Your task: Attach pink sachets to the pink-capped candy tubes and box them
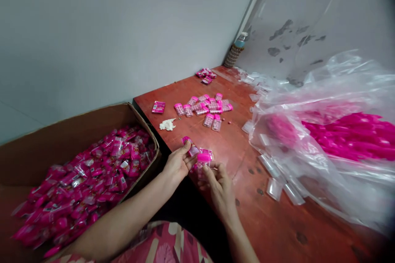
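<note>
My left hand [179, 158] is closed, pinching a pink printed wrapper sleeve [191, 146] between thumb and fingers. In my right hand [218, 181] is a small clear container with a pink cap [203, 158], held upright by thumb and fingers. Both hands are close together over the near left edge of the red table. Behind the container, another pink printed wrapper [207, 152] partly shows. Farther back lie several filled containers with pink caps [213, 107], filled with small pale pink balls.
At the left stands a cardboard box [145, 121] full of pink wrapped containers [101, 172]. A clear plastic bag [333, 189] with bright pink caps [354, 135] covers the right of the table [262, 230]. Empty clear containers [274, 189], crumpled white paper [167, 124] and a bottle [236, 51] are also there.
</note>
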A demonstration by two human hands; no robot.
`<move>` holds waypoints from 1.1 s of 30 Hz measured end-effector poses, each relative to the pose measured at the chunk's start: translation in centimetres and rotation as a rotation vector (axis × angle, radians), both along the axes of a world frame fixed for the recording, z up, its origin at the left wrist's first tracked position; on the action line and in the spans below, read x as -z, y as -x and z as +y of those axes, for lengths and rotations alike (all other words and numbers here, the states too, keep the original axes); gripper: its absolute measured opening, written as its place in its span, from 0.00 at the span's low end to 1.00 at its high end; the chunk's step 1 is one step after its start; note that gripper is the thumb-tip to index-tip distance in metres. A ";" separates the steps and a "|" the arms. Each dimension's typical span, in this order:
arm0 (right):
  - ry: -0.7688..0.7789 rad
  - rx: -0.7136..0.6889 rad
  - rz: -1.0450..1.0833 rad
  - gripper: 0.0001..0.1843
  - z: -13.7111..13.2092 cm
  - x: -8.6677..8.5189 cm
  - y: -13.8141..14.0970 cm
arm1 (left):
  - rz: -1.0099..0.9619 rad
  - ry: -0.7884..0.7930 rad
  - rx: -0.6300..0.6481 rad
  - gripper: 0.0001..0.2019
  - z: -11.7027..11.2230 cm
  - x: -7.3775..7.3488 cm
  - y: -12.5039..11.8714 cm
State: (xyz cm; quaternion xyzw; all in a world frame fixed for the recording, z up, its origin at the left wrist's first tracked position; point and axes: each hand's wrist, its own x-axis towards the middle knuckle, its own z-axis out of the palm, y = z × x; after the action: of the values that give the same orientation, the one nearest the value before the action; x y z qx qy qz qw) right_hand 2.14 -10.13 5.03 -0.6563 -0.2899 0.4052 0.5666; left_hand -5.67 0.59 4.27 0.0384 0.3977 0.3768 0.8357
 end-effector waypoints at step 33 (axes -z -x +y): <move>-0.207 0.093 0.315 0.14 0.4 1.1 -0.3 | 0.075 -0.477 0.542 0.13 -1.4 -1.1 0.3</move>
State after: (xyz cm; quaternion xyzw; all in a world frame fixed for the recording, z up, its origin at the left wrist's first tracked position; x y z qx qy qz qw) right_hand 2.41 -9.75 3.88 -0.5358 -0.2070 0.4442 0.6875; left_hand -6.01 -0.76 5.32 0.3503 0.3045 0.2222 0.8574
